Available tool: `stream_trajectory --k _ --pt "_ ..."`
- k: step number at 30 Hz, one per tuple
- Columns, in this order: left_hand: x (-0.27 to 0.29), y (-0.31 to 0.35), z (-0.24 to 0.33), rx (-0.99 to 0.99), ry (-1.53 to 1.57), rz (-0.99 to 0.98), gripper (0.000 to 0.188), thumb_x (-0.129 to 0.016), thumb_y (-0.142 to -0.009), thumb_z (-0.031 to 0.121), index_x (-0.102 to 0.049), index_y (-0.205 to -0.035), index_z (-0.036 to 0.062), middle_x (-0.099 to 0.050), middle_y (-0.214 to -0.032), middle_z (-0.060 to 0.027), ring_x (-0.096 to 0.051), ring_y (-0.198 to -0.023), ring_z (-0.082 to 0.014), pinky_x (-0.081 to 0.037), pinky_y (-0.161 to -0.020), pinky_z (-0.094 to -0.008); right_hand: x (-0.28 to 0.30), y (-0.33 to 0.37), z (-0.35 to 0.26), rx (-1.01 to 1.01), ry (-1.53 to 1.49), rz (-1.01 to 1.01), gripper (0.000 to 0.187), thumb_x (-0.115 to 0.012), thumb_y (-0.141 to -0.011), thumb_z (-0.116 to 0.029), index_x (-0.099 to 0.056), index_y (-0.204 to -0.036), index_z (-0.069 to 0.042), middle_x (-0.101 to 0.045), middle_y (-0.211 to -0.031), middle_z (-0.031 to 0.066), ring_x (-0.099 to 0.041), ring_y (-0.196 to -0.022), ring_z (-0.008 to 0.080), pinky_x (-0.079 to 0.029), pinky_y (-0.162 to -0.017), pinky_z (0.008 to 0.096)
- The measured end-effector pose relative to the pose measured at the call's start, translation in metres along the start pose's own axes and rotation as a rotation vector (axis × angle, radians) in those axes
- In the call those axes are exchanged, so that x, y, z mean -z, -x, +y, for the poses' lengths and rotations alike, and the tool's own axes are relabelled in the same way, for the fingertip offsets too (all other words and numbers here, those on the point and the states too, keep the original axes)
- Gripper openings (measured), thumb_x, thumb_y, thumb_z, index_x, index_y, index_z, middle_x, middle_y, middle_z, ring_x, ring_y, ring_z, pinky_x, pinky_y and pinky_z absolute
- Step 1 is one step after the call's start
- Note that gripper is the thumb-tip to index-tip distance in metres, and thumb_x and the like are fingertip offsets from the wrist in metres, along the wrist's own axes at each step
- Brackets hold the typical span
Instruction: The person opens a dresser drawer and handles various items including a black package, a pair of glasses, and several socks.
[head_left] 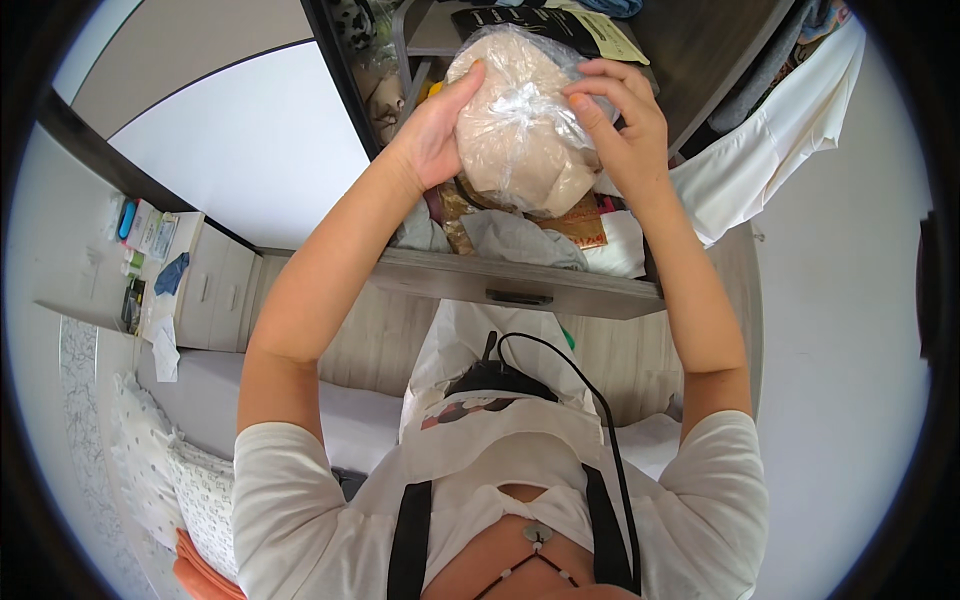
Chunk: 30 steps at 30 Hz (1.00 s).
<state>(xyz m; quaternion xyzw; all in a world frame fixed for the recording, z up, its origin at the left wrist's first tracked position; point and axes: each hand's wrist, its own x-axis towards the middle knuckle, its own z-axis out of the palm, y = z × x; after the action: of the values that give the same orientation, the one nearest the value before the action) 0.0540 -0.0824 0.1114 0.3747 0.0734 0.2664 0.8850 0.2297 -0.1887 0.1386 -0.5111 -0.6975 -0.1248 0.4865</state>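
A clear plastic bag (525, 120) with something soft and beige folded inside is up in front of me, over an open drawer (530, 280). Its crinkled plastic gathers near the middle. My left hand (440, 125) grips the bag's left side, thumb on top and the other fingers hidden beneath. At the upper right edge, my right hand (625, 125) has bent fingers closed on the plastic. Below the bag, a grey cloth (525, 240), a brown-gold package (585, 228) and a white cloth (617, 245) lie in the drawer.
A dark flat package (540, 30) sits on the shelf beyond the bag. White fabric (765, 160) hangs at the right. A sliding door panel (250, 130) stands left, near a pale chest of drawers (215, 285). A black cable (605, 410) runs down my front.
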Motion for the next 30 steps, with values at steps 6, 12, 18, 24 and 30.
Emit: stream_trajectory --k 6,12,18,24,30 --pt "-0.001 0.0 0.0 0.019 -0.003 -0.005 0.047 -0.041 -0.091 0.036 -0.039 -0.124 0.0021 -0.049 -0.12 -0.0127 -0.049 -0.11 -0.023 -0.04 -0.093 -0.0367 -0.003 -0.001 -0.019 0.065 0.08 -0.087 0.023 -0.068 -0.067 -0.019 -0.064 -0.089 -0.012 -0.056 -0.1 0.0039 -0.049 -0.099 0.0236 -0.037 -0.087 0.0346" --pt "0.001 -0.001 -0.005 0.031 -0.07 0.003 0.043 -0.045 -0.09 0.033 -0.043 -0.12 0.0021 -0.051 -0.117 -0.0113 -0.051 -0.106 -0.022 -0.042 -0.091 -0.0355 -0.002 0.001 -0.002 0.124 0.174 -0.118 0.016 -0.064 -0.072 -0.016 -0.064 -0.087 -0.01 -0.058 -0.092 0.0037 -0.053 -0.092 0.0238 -0.039 -0.083 0.0335" --pt "-0.006 0.003 -0.006 -0.005 -0.154 0.001 0.043 -0.049 -0.089 0.031 -0.043 -0.12 0.0021 -0.051 -0.116 -0.0108 -0.051 -0.107 -0.0213 -0.042 -0.091 -0.0353 -0.004 0.002 0.001 -0.082 -0.179 -0.049 0.01 -0.057 -0.08 -0.009 -0.061 -0.086 -0.004 -0.06 -0.085 0.0067 -0.058 -0.077 0.0186 -0.044 -0.07 0.0249" --pt "-0.002 0.001 -0.007 -0.041 -0.162 -0.011 0.043 -0.053 -0.087 0.029 -0.044 -0.119 0.0019 -0.052 -0.115 -0.011 -0.051 -0.106 -0.0218 -0.042 -0.091 -0.0365 -0.007 0.005 0.007 -0.143 -0.259 -0.006 0.011 -0.055 -0.082 -0.009 -0.061 -0.088 -0.003 -0.061 -0.082 0.0049 -0.056 -0.076 0.013 -0.043 -0.069 0.0229" --pt "0.0 -0.001 -0.006 -0.076 -0.166 0.084 0.038 -0.053 -0.087 0.024 -0.045 -0.116 0.001 -0.053 -0.112 -0.0113 -0.052 -0.105 -0.0209 -0.042 -0.091 -0.0359 -0.009 0.006 0.01 -0.339 -0.366 -0.038 0.011 -0.053 -0.083 -0.009 -0.061 -0.088 -0.003 -0.06 -0.077 0.0015 -0.053 -0.071 0.0092 -0.042 -0.068 0.0209"
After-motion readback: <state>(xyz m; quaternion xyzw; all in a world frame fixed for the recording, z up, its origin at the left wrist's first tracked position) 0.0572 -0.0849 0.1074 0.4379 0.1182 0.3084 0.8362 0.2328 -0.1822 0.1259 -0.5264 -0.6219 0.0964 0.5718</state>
